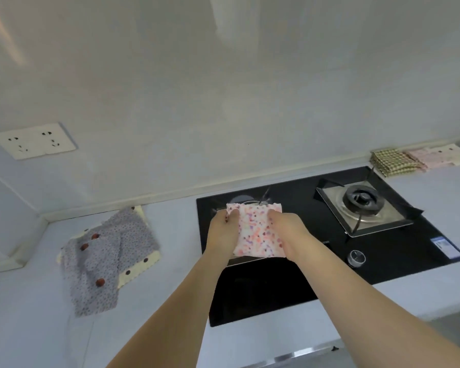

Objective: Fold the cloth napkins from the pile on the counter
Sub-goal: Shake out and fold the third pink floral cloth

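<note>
**Both hands held a spotted napkin over the hob**

The left hand [222, 229] and right hand [287, 229] gripped a white cloth napkin with pink and purple spots [255, 229] by its two side edges, fingers curled and pinching the fabric. It hung above the left burner of the black glass gas hob [276, 288]. A crumpled pile of grey dotted and cream napkins [109, 256] lay on the pale counter [24, 314] to the left. Folded checked and pink napkins [409, 160] sat against the wall, far right.

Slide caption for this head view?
Both hands, left hand and right hand, hold a pink-speckled white cloth napkin over the black gas hob.
</note>
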{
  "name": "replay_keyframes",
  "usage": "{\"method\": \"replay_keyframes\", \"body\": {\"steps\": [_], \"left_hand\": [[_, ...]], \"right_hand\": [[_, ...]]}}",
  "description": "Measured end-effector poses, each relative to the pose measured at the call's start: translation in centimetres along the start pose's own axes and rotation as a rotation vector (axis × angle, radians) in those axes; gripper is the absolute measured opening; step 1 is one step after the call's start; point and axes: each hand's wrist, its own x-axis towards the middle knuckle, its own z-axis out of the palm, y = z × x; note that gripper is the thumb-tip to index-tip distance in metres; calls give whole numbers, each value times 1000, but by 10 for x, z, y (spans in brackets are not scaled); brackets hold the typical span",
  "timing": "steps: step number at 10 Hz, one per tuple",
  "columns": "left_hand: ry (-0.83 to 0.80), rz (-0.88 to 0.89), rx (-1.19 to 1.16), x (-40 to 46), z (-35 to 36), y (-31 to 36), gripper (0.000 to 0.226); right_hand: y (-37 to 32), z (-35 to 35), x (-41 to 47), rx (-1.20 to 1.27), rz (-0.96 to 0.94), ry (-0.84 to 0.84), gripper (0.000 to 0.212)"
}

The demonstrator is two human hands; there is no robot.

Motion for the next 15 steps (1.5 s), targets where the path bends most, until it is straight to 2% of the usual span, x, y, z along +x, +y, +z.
{"method": "replay_keyframes", "body": {"steps": [2, 3, 6, 7, 9, 10, 11, 12, 13, 15], "left_hand": [[21, -37, 51, -10, 119, 45, 18], [-5, -56, 8, -6, 168, 61, 29], [-106, -92, -11, 46, 303, 92, 18], [-131, -128, -23, 62, 362, 113, 23], [-126, -146, -76, 95, 491, 152, 34], [-219, -128, 237, 127, 566, 170, 41], [-260, -293, 36, 146, 620, 182, 37], [-278, -275, 39, 167, 670, 209, 22], [-329, -300, -9, 198, 714, 219, 20], [-258, -288, -28, 257, 778, 222, 15]], "right_hand": [[-13, -119, 40, -5, -43, 0, 28], [-19, -168, 63, -15, -31, 44, 24], [-42, -278, 140, 18, 81, 137, 31], [-50, -330, 173, 51, 84, 114, 30], [-81, -444, 253, 68, 46, 126, 14], [-99, -508, 294, 55, -40, 112, 18], [-116, -563, 335, 37, -68, 150, 34], [-137, -606, 380, 8, -67, 158, 36], [-158, -638, 425, -49, -74, 156, 36], [-177, -674, 510, -112, -119, 152, 30]]}}
